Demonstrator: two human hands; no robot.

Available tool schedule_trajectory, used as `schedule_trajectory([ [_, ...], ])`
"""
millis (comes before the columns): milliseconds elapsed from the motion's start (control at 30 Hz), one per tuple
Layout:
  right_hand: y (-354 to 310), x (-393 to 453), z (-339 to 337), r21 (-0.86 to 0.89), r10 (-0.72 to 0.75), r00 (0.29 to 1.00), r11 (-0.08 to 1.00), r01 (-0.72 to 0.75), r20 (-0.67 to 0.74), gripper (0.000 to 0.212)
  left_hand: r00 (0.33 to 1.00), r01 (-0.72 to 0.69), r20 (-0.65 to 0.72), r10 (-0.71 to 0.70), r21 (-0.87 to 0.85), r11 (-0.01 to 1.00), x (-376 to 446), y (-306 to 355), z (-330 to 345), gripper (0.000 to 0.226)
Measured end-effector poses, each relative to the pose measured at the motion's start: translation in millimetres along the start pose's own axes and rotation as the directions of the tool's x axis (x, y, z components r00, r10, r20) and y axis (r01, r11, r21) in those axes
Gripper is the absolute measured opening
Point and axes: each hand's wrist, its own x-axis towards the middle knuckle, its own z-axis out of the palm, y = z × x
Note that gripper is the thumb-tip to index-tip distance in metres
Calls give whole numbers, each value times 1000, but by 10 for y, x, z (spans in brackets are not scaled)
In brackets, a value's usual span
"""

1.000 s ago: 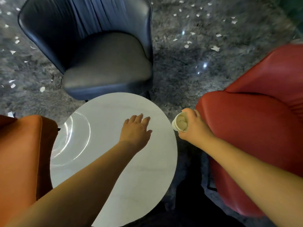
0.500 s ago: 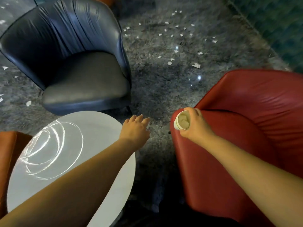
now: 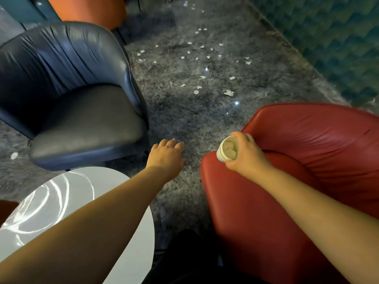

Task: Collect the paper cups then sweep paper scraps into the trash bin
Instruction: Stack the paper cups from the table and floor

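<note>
From the head view, the right hand (image 3: 245, 155) gripped a paper cup (image 3: 228, 149), fingers and thumb curled round its side, with the mouth tipped toward the camera so the crumpled paper stuffed inside it showed. I judged it was held that way simply for carrying: one hand kept the collected cup while the other stayed free. The cup hung above the front edge of the red armchair (image 3: 297, 171), not resting on it as far as I could tell.

The left hand (image 3: 167, 155) reached forward empty, palm down, fingers relaxed and slightly spread, over the grey floor (image 3: 184, 111) in the gap between the dark blue armchair (image 3: 67, 95) and the red one. It touched nothing I could see. The cup sat just to its right, near but apart.

The paper scraps (image 3: 196, 92) lay scattered on the floor beyond both hands, well apart from them, thickest toward the teal wall (image 3: 332, 42) (one larger torn piece (image 3: 228, 92) lay nearest the red chair). A stray scrap (image 3: 14, 155) sat left of the blue chair.

The round white table (image 3: 51, 193) stood under the left forearm, with no cup visible on it. An orange chair (image 3: 90, 11) stood behind the blue one. No trash bin or broom showed, so I took the sweeping as not yet begun.
</note>
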Motion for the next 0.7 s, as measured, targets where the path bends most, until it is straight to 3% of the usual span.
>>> schedule_trajectory([
  [300,-108,886,-37,-47,29,1000,998,-29,-6,82,999,-35,-11,35,-28,999,881,-286,-204,58],
  [700,-812,3154,-11,-16,87,996,996,-88,-34,82,990,-142,19,142,-3,990,2824,-1398,-990,60],
])
